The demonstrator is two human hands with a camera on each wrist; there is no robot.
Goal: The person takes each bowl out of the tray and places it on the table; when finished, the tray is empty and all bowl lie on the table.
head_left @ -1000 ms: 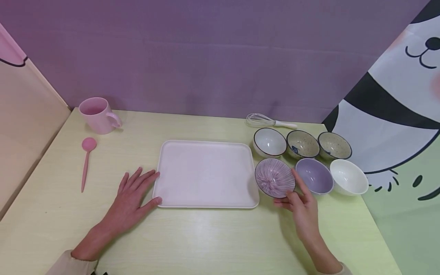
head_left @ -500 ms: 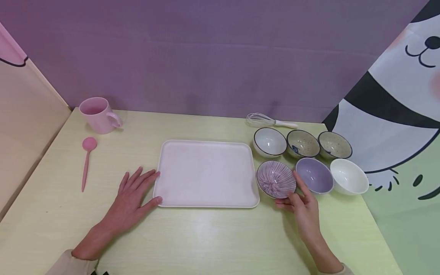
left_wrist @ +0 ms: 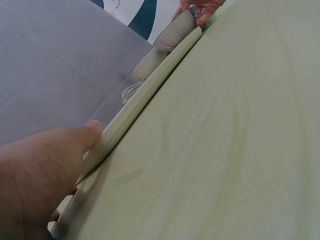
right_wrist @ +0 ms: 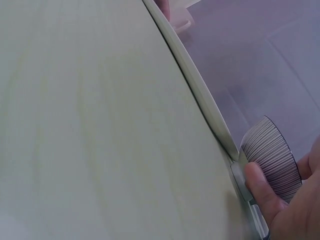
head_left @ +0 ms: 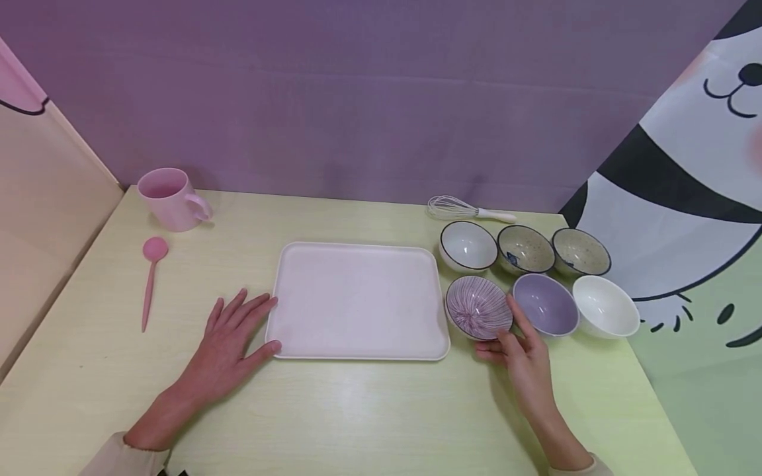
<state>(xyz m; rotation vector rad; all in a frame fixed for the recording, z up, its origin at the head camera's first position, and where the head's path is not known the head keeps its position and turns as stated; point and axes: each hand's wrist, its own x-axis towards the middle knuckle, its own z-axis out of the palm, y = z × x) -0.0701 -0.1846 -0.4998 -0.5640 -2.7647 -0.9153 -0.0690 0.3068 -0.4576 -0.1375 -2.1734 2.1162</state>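
My right hand point(head_left: 519, 362) holds a small purple-striped bowl point(head_left: 478, 305) by its right side, between thumb and fingers. The bowl stands just off the tray's right edge, tilted a little in the head view; its striped outer wall point(right_wrist: 270, 152) shows in the right wrist view. On the left, my left hand point(head_left: 229, 350) lies palm down with fingers spread, fingertips and thumb touching the left edge of a white rectangular tray point(head_left: 357, 301). That thumb point(left_wrist: 90, 135) rests at the tray's rim in the left wrist view.
Beside the striped bowl stand a purple bowl point(head_left: 546, 305) and a white bowl point(head_left: 605, 307). Behind them are a dark-rimmed white bowl point(head_left: 469, 247), two speckled bowls point(head_left: 525, 250) and a whisk point(head_left: 470, 210). A pink mug point(head_left: 169, 201) and pink spoon point(head_left: 151, 274) are at left.
The striped bowl and my right hand have shifted very slightly to the right. My left hand and the tray have stayed where they were.
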